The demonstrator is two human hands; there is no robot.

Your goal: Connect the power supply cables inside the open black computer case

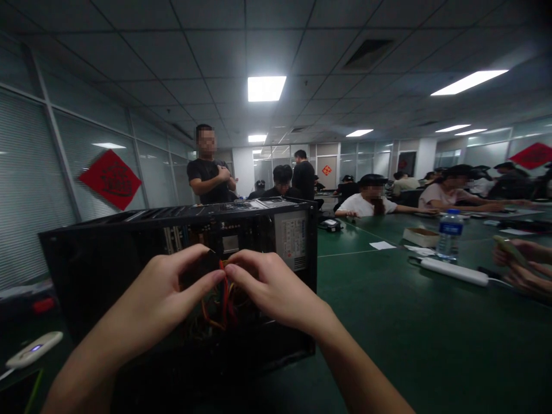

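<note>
An open black computer case (284, 339) lies in front of me with its inside facing me. Both hands reach into it, meeting at a bundle of red, orange and yellow power cables (223, 299). My left hand (166, 290) has its thumb tip against the cables; its index finger arches above, with the other fingers hidden behind. My right hand (271, 287) pinches the cables between thumb and bent fingers, close to the left thumb. What the fingertips cover cannot be made out. A labelled power supply (290, 237) sits at the case's upper right.
On the green table (366, 328) are a white power strip (452, 271), a water bottle (450, 236), an open box (420, 237) and a white device (34, 349) at left. At right, another person's hands (524, 264) hold a phone. Several people are farther back.
</note>
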